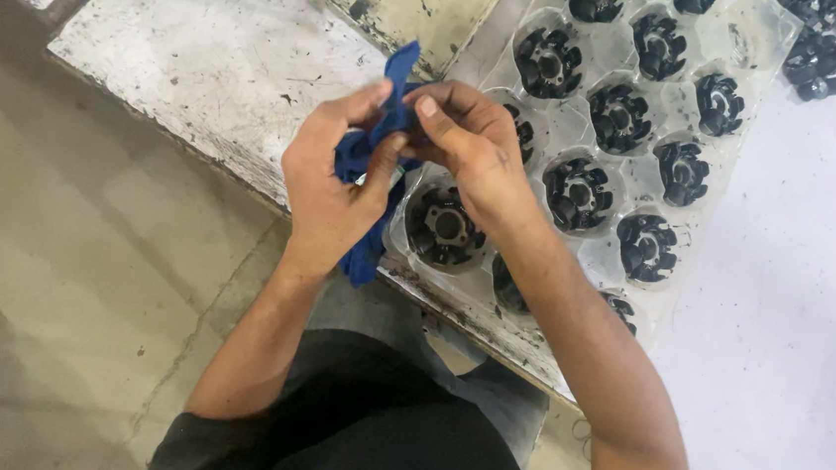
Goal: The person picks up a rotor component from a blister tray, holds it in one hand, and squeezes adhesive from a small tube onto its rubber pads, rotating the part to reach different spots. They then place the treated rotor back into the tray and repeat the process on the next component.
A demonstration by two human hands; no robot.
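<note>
Blue cloth (377, 152) pinched by both hands (399, 154) — scuffed white bench (203, 59), concrete floor (58, 266)

Two bare arms come up from the bottom of the frame. The left hand (328, 183) is in the middle of the picture, and the right hand (475, 145) is just to its right. Both arms are bare from the wrist down to above the elbow. No rings, watch or gloves show. A black shirt (352, 439) with short sleeves fills the bottom middle of the frame. A bit of black sleeve shows at the lower right. Grey trousers (485, 394) peek out above the shirt.
</note>
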